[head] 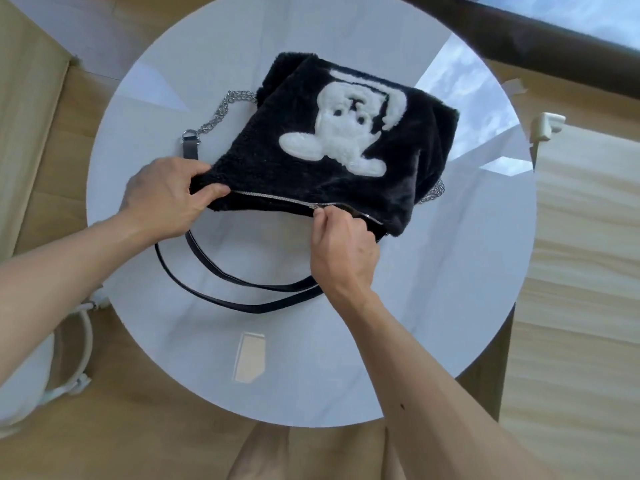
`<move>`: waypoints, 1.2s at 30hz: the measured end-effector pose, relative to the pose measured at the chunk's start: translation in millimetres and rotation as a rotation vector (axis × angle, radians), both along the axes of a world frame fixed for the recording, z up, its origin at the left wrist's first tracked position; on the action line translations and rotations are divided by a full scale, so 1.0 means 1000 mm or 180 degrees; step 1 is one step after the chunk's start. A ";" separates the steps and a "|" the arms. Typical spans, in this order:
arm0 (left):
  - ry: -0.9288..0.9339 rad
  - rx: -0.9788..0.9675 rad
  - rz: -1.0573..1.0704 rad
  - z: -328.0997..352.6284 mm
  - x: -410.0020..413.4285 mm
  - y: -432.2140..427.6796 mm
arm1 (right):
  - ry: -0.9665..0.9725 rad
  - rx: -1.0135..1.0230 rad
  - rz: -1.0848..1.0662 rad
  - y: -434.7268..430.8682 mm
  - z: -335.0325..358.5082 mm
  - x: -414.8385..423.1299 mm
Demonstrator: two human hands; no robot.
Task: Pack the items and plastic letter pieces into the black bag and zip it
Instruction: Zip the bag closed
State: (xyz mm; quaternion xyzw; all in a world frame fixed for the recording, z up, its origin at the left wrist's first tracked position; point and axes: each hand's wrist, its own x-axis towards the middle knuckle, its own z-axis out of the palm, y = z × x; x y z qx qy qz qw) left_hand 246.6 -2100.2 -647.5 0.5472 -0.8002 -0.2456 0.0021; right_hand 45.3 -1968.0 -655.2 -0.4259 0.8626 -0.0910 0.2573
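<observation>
on the white table my left hand clamps a corner of the black bag taut so my right hand, pinching the zipper pull, can draw it.

A fluffy black bag with a white bear patch lies flat, its zipper mostly closed.

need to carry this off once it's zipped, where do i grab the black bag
Take the two black straps at the low point of their loop, coming from the near edge of the table. They lie flat and free there; the black bag looks soft-bodied and would likely sag.
</observation>
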 end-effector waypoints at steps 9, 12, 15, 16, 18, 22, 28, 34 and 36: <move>-0.0315 -0.0477 -0.0022 -0.006 -0.017 0.001 | 0.0116 -0.0274 -0.0251 0.052 -0.004 -0.040; 0.0088 -0.0934 -0.0734 0.004 -0.046 0.023 | -0.0149 -0.0460 -0.0349 0.051 -0.002 -0.036; 0.0232 -0.1014 -0.1749 0.009 -0.090 0.046 | -0.0408 -0.0640 -0.0432 0.048 0.001 -0.028; 0.0197 -0.1017 -0.1932 0.007 -0.104 0.052 | -0.0486 -0.0698 -0.0471 0.048 0.001 -0.027; 0.0109 -0.0998 -0.2066 0.002 -0.129 0.061 | -0.0588 -0.0819 -0.0518 0.047 0.001 -0.026; 0.0214 -0.0818 -0.1930 -0.004 -0.151 0.059 | -0.0580 -0.0894 -0.0530 0.050 -0.001 -0.034; 0.0308 -0.0555 -0.1906 -0.004 -0.154 0.046 | -0.0236 -0.0801 -0.0686 0.052 -0.008 -0.052; 0.0265 -0.0226 -0.1852 -0.005 -0.160 0.039 | 0.0192 -0.0820 -0.0619 0.059 -0.014 -0.053; 0.0235 -0.0095 -0.1842 -0.004 -0.160 0.037 | 0.0364 -0.0770 -0.0390 0.062 -0.016 -0.053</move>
